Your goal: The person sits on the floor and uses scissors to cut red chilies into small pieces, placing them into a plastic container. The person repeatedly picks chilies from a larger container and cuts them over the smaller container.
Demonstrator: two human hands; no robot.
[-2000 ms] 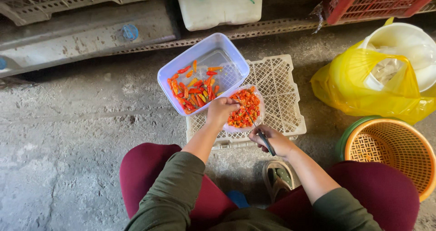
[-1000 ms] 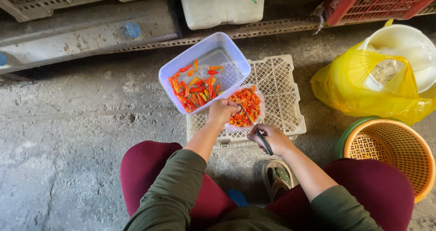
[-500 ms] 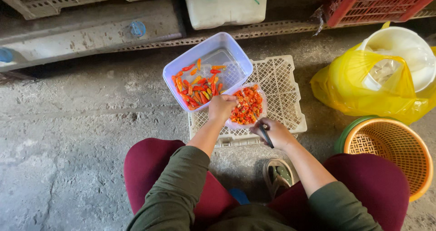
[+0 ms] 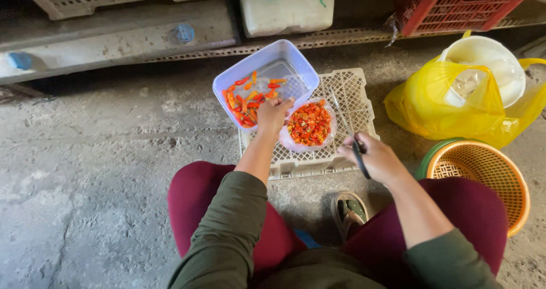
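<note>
My left hand [image 4: 273,114] reaches over the near rim of a clear rectangular tub [image 4: 296,61] that holds whole red and orange chillies [image 4: 248,98]; its fingers are closed at the chillies, and I cannot see whether one is gripped. Beside it a small clear bowl [image 4: 333,131] holds chopped chilli pieces [image 4: 310,124]. Both containers rest on an upturned white plastic crate [image 4: 350,93]. My right hand [image 4: 372,158] hovers at the crate's near right corner, closed on a dark-handled knife [image 4: 359,159].
A yellow plastic bag [image 4: 455,110] with a white bucket [image 4: 492,61] in it lies at the right. An orange woven basket [image 4: 483,175] stands by my right knee. Crates and a white container line the far wall. A sandal [image 4: 348,209] shows between my knees.
My right hand has drawn back from the small bowl toward the crate's near right corner with the knife. My left hand has stayed at the tub's rim.
</note>
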